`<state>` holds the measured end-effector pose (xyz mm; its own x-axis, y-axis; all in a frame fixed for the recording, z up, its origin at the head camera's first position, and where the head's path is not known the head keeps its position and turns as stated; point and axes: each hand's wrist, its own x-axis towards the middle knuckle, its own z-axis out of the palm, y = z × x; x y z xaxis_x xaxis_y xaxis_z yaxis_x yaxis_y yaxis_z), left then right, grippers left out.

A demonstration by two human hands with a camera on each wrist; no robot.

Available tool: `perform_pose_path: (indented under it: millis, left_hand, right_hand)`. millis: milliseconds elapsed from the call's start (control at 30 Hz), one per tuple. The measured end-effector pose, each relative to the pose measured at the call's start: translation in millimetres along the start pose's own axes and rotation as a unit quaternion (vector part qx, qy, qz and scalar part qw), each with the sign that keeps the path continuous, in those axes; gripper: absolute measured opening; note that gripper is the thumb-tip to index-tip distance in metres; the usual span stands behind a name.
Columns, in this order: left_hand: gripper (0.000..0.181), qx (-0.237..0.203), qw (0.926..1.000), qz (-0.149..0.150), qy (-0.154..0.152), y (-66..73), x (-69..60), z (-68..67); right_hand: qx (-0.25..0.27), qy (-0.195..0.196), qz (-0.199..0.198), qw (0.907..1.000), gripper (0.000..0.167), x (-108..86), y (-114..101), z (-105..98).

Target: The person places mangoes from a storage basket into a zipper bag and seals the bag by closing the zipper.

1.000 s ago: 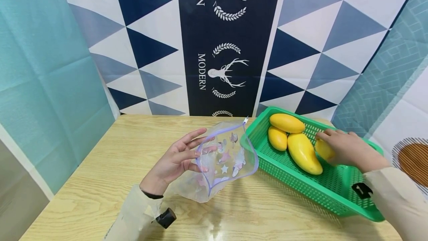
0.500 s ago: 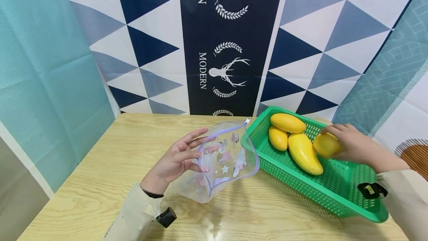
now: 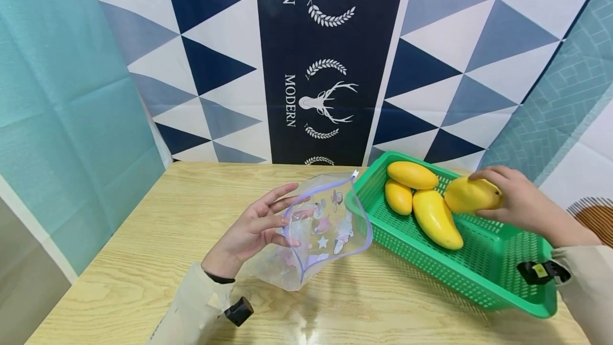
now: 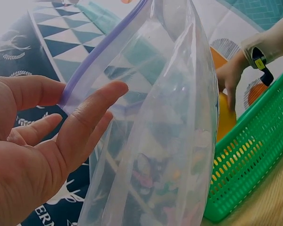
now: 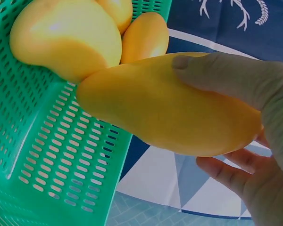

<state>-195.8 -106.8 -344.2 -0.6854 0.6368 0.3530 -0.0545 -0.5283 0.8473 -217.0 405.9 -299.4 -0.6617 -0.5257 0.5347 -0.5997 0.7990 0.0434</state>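
My left hand (image 3: 249, 230) holds a clear zip bag (image 3: 330, 228) by its purple zip edge, with the mouth spread wide. In the left wrist view, a finger and thumb meet that edge, while other fingers show through or against the clear plastic of the bag (image 4: 165, 141). My right hand (image 3: 519, 204) grips a yellow mango (image 3: 469, 194) over the green basket (image 3: 440, 276). Close up in the right wrist view, the thumb lies along the top of the held mango (image 5: 174, 106) and the fingers curl beneath it. Its narrow end overlaps another mango.
Three more mangoes lie in the basket's far left part: one at the back (image 3: 412, 174), a smaller one (image 3: 398, 197) and a long curved one (image 3: 436, 220). The basket stands on the wooden table (image 3: 158, 244), right of the bag. Patterned cloth (image 3: 321, 68) hangs behind.
My right hand has raised the mango from the basket floor and shifted slightly right, so more of the fruit shows. My left hand and the bag have hardly moved.
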Motion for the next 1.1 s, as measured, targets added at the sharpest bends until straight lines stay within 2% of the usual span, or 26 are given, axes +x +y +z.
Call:
perform_pose_path:
  millis: [267,633,900,1100]
  left_hand:
    - [0.061,-0.006,1.0,-0.006,0.004,0.3,0.0,1.5]
    - [0.063,0.0,0.9998,-0.013,0.016,1.1,0.3,3.0]
    - [0.067,-0.004,0.9996,-0.019,0.019,2.3,-0.2,4.8]
    - [0.066,0.008,0.9992,-0.022,0.034,2.2,0.3,5.3]
  right_hand:
    - [0.037,0.024,0.083,0.9956,0.074,-1.2,-7.9,-4.2]
    - [0.082,0.049,0.13,0.9869,0.075,3.7,-19.9,-4.8]
    - [0.135,0.05,0.188,0.9715,0.072,11.2,-35.6,-5.9]
    - [0.147,0.064,0.191,0.9684,0.07,16.4,-44.3,-3.2]
